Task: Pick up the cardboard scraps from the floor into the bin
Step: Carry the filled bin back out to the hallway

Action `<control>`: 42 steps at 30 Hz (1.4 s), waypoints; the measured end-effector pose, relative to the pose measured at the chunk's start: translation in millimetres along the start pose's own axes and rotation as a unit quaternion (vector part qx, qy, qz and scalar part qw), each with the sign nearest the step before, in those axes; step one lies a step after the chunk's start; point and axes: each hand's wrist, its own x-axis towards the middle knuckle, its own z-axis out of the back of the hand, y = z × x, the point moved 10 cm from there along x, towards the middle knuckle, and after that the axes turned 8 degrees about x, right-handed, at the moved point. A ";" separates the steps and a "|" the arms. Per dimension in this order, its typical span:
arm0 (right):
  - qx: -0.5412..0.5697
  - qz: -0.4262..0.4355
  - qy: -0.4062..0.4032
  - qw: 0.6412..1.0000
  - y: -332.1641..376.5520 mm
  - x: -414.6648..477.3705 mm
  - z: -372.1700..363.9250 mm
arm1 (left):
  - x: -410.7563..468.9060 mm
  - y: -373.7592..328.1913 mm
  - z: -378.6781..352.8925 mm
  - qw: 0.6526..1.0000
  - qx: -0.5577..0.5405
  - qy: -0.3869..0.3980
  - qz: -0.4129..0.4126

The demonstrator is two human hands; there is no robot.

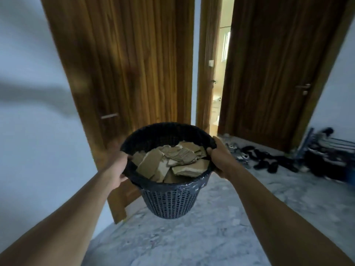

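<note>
A dark blue mesh bin (170,200) lined with a black bag is held up in the air in front of me, tilted slightly towards me. Several brown cardboard scraps (172,162) fill it nearly to the rim. My left hand (118,166) grips the rim on the left side. On the right side of the rim my right hand (218,156) holds it, thumb over the edge. No scraps show on the visible floor.
A wooden door (124,64) stands straight ahead on the left and another wooden door (269,73) on the right, with a bright gap between them. Several shoes (265,160) and a shoe rack (330,148) lie at the right wall. The floor (221,237) is grey marble.
</note>
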 end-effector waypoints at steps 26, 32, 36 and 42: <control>0.012 0.014 -0.482 0.876 29.6 227.6 582.4 | 212.6 -194.7 -814.1 0.876 0.090 0.463 -0.099; -0.005 0.024 -0.562 0.827 24.8 232.0 719.4 | 199.1 -193.0 -1020.0 0.820 0.131 0.550 -0.090; -0.003 0.039 -0.601 0.799 16.1 246.1 813.8 | 185.8 -197.2 -1143.2 0.800 0.126 0.579 -0.091; 0.036 0.032 -0.659 0.751 -3.5 254.1 947.1 | 161.7 -195.5 -1331.9 0.745 0.166 0.634 -0.128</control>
